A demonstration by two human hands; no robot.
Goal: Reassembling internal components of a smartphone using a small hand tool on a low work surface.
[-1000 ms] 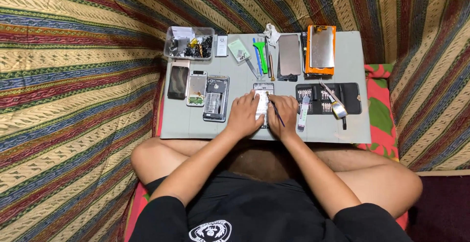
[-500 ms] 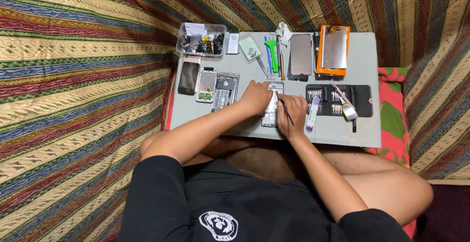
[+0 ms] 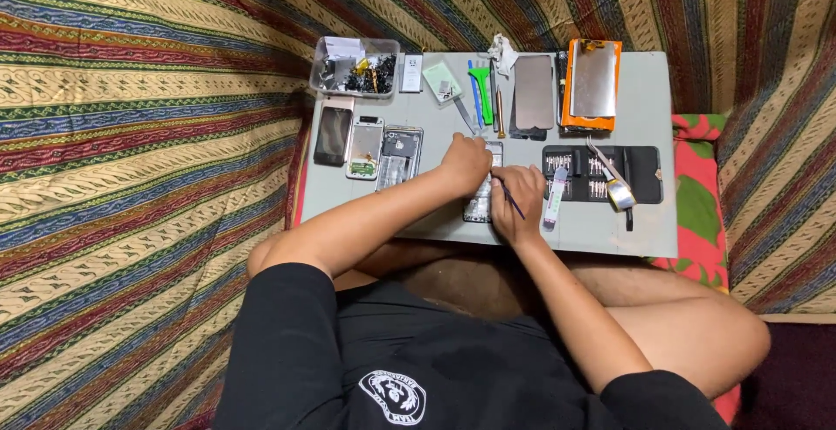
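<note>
An opened phone (image 3: pixel 483 195) lies on the grey board (image 3: pixel 649 108) across my lap. My left hand (image 3: pixel 464 163) rests on its upper part and steadies it. My right hand (image 3: pixel 519 199) grips a thin dark tool (image 3: pixel 509 198) whose tip points at the phone's right edge. Much of the phone is hidden under both hands.
A clear box of small parts (image 3: pixel 355 66) stands at the board's far left. Below it lie a dark phone (image 3: pixel 333 135) and two opened phone bodies (image 3: pixel 383 151). Green and blue pry tools (image 3: pixel 480 95), a grey panel (image 3: pixel 533 92), an orange-framed panel (image 3: pixel 592 84) and a black bit case (image 3: pixel 601 173) fill the right side.
The view has swung and shifted sideways. My left arm now reaches across from further left, and both hands stay on the opened phone.
</note>
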